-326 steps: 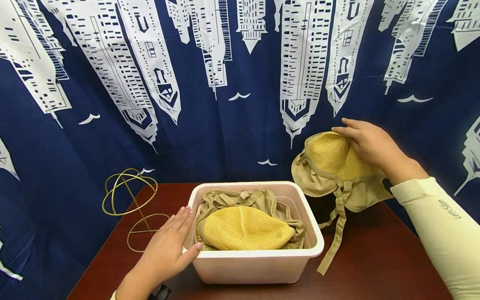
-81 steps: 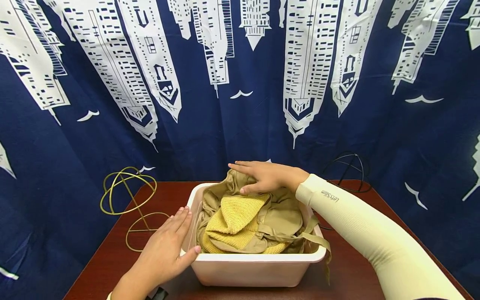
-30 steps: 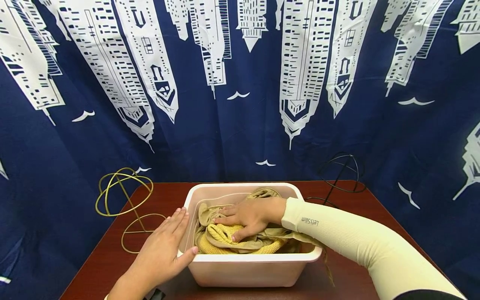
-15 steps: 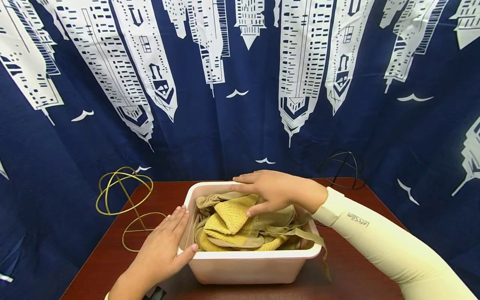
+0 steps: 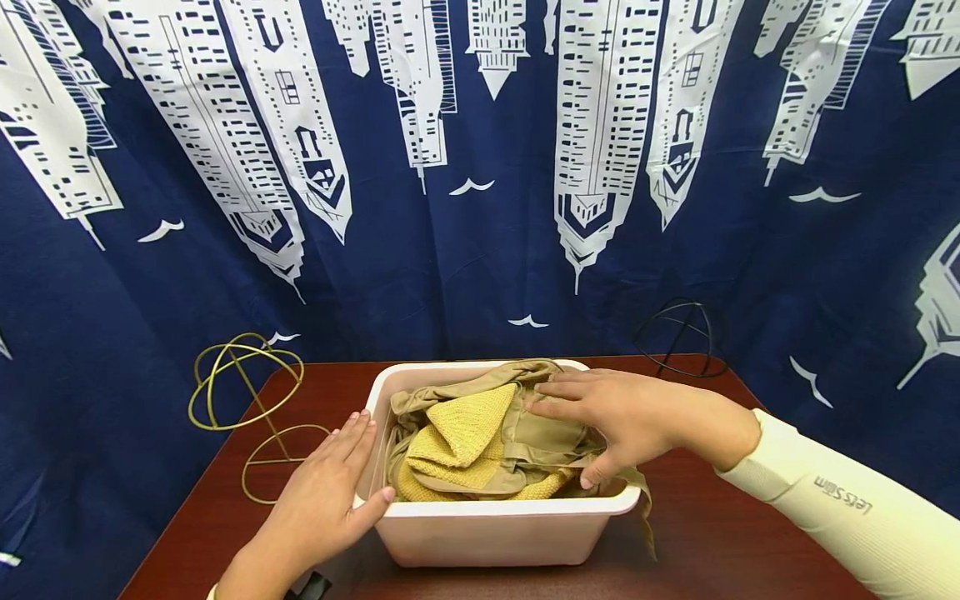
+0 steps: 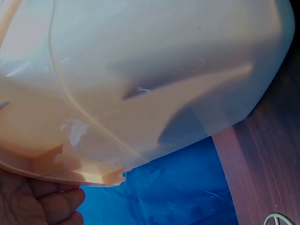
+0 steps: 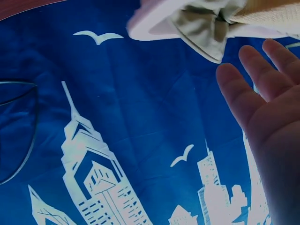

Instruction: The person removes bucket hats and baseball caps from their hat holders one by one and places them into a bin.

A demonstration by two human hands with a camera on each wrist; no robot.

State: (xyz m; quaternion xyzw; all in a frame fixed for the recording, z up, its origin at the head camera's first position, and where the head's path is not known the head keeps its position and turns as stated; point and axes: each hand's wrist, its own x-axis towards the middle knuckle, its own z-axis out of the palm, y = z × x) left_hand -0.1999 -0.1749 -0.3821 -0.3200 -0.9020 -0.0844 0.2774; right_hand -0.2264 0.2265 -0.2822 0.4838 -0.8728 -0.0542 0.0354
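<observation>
A pale pink plastic bin (image 5: 491, 537) stands on the table. Inside it lie crumpled sun hats with yellow woven crowns (image 5: 468, 421) and tan cloth brims (image 5: 543, 429); how many cannot be told. One tan tie strap (image 5: 647, 512) hangs over the bin's right front corner. My left hand (image 5: 318, 492) rests on the left rim, fingers straight; in the left wrist view its fingertips lie under the rim (image 6: 101, 180). At the bin's right side hovers my right hand (image 5: 630, 417), fingers spread and holding nothing. The right wrist view shows those fingers (image 7: 234, 89) apart from the cloth.
A gold wire hat stand (image 5: 258, 400) is at the table's left. At the back right stands a black wire stand (image 5: 708, 333), partly hidden by my right arm. A dark blue curtain (image 5: 405, 275) with white buildings hangs behind the reddish-brown table (image 5: 720, 533).
A hat held at the right 10.9 s ago now lies in the bin. My right hand pressed down on the hats, then lifted and moved right; tan cloth rose at the back. My left hand stayed.
</observation>
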